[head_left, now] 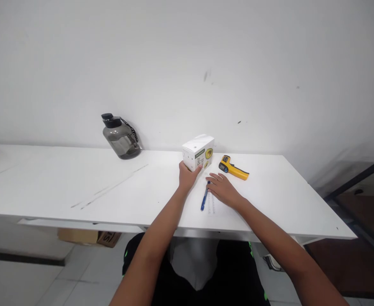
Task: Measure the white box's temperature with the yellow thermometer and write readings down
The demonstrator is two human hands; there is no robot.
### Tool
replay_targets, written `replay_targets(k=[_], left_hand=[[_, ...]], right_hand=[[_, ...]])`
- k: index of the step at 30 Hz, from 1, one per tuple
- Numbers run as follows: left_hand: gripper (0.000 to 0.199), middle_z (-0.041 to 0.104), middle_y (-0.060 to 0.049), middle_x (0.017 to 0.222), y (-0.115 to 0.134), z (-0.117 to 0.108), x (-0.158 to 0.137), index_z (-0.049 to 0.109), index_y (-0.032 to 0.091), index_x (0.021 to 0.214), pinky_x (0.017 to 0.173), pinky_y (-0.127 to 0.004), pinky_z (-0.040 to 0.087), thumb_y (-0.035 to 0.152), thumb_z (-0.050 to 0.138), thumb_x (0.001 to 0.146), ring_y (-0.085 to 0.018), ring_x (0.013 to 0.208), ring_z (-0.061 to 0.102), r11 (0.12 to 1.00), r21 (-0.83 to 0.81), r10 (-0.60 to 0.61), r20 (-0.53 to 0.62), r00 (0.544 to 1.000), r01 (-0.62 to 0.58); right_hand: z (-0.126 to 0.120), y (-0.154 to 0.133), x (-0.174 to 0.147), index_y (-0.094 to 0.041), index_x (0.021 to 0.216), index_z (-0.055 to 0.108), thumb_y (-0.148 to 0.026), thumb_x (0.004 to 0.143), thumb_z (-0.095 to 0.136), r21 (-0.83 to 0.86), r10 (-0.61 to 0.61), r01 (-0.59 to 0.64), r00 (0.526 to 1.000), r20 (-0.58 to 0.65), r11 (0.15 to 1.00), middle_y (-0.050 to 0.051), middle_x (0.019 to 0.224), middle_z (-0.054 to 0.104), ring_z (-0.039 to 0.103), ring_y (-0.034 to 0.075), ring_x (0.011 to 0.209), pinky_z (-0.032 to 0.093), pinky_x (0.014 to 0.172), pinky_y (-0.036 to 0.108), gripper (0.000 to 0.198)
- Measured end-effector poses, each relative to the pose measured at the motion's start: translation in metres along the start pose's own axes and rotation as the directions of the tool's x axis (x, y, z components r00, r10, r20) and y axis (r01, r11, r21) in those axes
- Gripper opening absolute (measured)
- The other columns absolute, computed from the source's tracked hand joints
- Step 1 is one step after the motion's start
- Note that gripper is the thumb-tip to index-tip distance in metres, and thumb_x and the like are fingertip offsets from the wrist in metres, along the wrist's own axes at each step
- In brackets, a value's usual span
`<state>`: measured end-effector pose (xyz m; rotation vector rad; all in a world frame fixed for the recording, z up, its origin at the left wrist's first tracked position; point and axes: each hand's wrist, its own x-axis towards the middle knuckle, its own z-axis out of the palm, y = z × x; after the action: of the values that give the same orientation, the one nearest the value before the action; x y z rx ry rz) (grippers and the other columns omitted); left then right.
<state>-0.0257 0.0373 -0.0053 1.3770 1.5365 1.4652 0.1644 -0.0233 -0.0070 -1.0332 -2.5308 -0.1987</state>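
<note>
Your left hand (188, 175) grasps the box (198, 154). On your side of the box lies the pen (204, 200), its length pointing roughly toward it. Your right hand (222, 189) is nearer, loosely spread fingers at the pen's far end; whether they grip, I cannot tell. The pale strip (211, 207), partly covered, is hard to make out.

We are finding wide passage over the tabletop (155, 182) between bottle (121, 138) and box (198, 149); before our right hand (222, 189), the box and yellow thermometer (235, 169) are leaving only a narrow gap.
</note>
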Motion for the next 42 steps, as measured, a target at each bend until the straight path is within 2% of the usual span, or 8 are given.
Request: replay_targets(k=[7, 16, 20, 23, 27, 33, 37, 42], left_hand=[[0.070, 0.051, -0.010, 0.122, -0.003, 0.000, 0.002, 0.038, 0.021, 0.116, 0.095, -0.045, 0.049, 0.051, 0.080, 0.068, -0.026, 0.118, 0.053, 0.999, 0.029, 0.018, -0.002, 1.000, -0.018], [0.114, 0.026, -0.018, 0.148, -0.007, 0.003, 0.002, 0.015, 0.026, 0.146, 0.116, -0.056, 0.028, 0.041, 0.087, 0.059, -0.035, 0.145, 0.020, 0.986, 0.094, 0.146, -0.108, 0.983, -0.136], [0.122, 0.020, -0.020, 0.152, -0.005, 0.001, 0.000, 0.006, 0.026, 0.149, 0.115, -0.059, 0.026, 0.041, 0.087, 0.058, -0.037, 0.146, 0.017, 0.979, 0.095, 0.193, -0.121, 0.974, -0.182], [0.110, 0.021, -0.021, 0.152, 0.004, -0.002, -0.004, 0.021, 0.022, 0.144, 0.119, -0.059, 0.017, 0.042, 0.087, 0.059, -0.038, 0.147, 0.014, 0.922, 0.195, 0.365, -0.145, 0.920, -0.335], [0.064, 0.050, -0.018, 0.125, 0.020, -0.003, -0.021, 0.052, 0.021, 0.117, 0.115, -0.054, 0.027, 0.048, 0.082, 0.067, -0.036, 0.133, 0.041, 0.880, 0.218, 0.437, -0.024, 0.899, -0.422], [0.033, 0.066, -0.008, 0.091, 0.032, 0.012, -0.045, 0.061, 0.025, 0.111, 0.092, -0.043, 0.045, 0.049, 0.052, 0.090, -0.028, 0.094, 0.064, 0.729, 0.311, 0.283, 0.675, 0.682, -0.610], [0.034, 0.070, -0.008, 0.096, 0.029, 0.017, -0.046, 0.059, 0.024, 0.108, 0.082, -0.037, 0.046, 0.049, 0.042, 0.094, -0.027, 0.089, 0.065, 0.695, 0.417, 0.134, 0.726, 0.674, -0.586], [0.037, 0.068, -0.003, 0.077, 0.030, 0.009, -0.041, 0.058, 0.028, 0.116, 0.076, -0.034, 0.045, 0.052, 0.039, 0.095, -0.026, 0.083, 0.066, 0.704, 0.459, 0.104, 0.688, 0.718, -0.542]], right_hand=[[-0.001, 0.010, -0.011, -0.023, 0.125, 0.062, 0.003, 0.085, 0.041, 0.065, 0.041, -0.046, 0.996, 0.080, 0.997, 0.009, 0.134, 0.063, 0.050, 0.025, 0.133, 0.028, 0.113, 0.058, 0.052], [-0.011, 0.018, -0.008, -0.021, 0.113, 0.062, -0.015, 0.096, 0.036, 0.123, 0.270, -0.262, 0.961, -0.052, 0.957, 0.010, 0.118, 0.071, 0.064, 0.024, 0.114, 0.025, 0.115, 0.059, 0.031], [-0.016, 0.018, -0.008, -0.022, 0.116, 0.057, -0.027, 0.096, 0.039, 0.416, 0.523, -0.400, 0.818, -0.241, 0.817, 0.011, 0.123, 0.068, 0.063, 0.025, 0.116, 0.033, 0.112, 0.056, 0.027], [-0.016, 0.015, -0.007, -0.024, 0.104, 0.051, -0.031, 0.090, 0.046, 0.726, 0.679, -0.332, 0.691, -0.248, 0.603, 0.012, 0.124, 0.068, 0.062, 0.025, 0.119, 0.047, 0.100, 0.049, 0.017], [-0.010, 0.016, -0.006, -0.024, 0.090, 0.045, -0.030, 0.083, 0.051, 0.860, 0.692, -0.260, 0.708, -0.139, 0.438, 0.007, 0.099, 0.073, 0.069, 0.021, 0.096, 0.052, 0.086, 0.041, 0.011], [0.003, 0.015, -0.008, -0.022, 0.081, 0.055, -0.016, 0.081, 0.044, 0.448, 0.460, -0.396, 0.887, -0.037, 0.801, 0.003, 0.077, 0.066, 0.060, 0.020, 0.074, 0.045, 0.071, 0.034, 0.013], [0.004, 0.019, -0.010, -0.019, 0.085, 0.062, -0.012, 0.084, 0.042, 0.222, 0.289, -0.265, 0.953, -0.086, 0.938, 0.009, 0.090, 0.067, 0.060, 0.023, 0.087, 0.043, 0.079, 0.036, 0.021], [-0.004, 0.028, -0.013, -0.018, 0.105, 0.064, -0.019, 0.090, 0.043, 0.136, 0.380, -0.358, 0.900, -0.213, 0.924, 0.011, 0.105, 0.065, 0.060, 0.026, 0.098, 0.043, 0.083, 0.039, 0.026]])
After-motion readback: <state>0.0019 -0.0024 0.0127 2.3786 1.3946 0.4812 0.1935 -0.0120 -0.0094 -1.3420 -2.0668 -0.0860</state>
